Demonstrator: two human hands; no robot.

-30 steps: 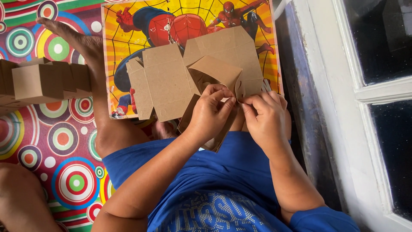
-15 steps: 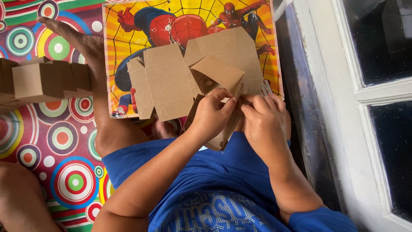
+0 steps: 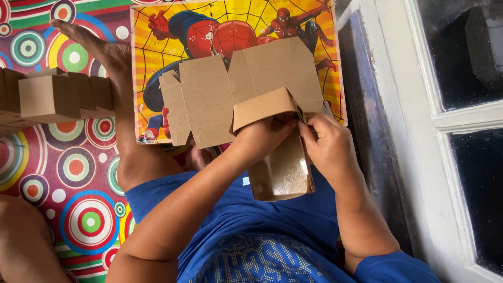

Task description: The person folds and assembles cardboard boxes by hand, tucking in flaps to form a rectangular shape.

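The brown cardboard box blank [image 3: 246, 94] is half unfolded over the person's lap, its far panels lying flat on a bright comic-print board [image 3: 157, 31] with a web pattern in yellow, red and blue; one flap is bent up into a little tent near the middle, and a lower panel [image 3: 283, 173] hangs near the body with its pale, speckled inner face showing; both hands meet right at that fold. The left hand [image 3: 264, 137] is curled on the edge of the raised flap, fingers closed on the card; the right hand [image 3: 327, 144] pinches the same fold from the right side, thumb and fingers pressed together on the cardboard, the two hands touching or very nearly so. The person wears a blue shirt [image 3: 251, 230] with pale print; a bare knee [image 3: 136, 167] pokes out to the left of the arms, the leg running away to a foot at the far left. Further left sits a row of folded brown boxes [image 3: 52, 97], on a mat [image 3: 63, 183] of coloured concentric circles; off to the right stands a white-framed window [image 3: 450, 120] with dark panes.
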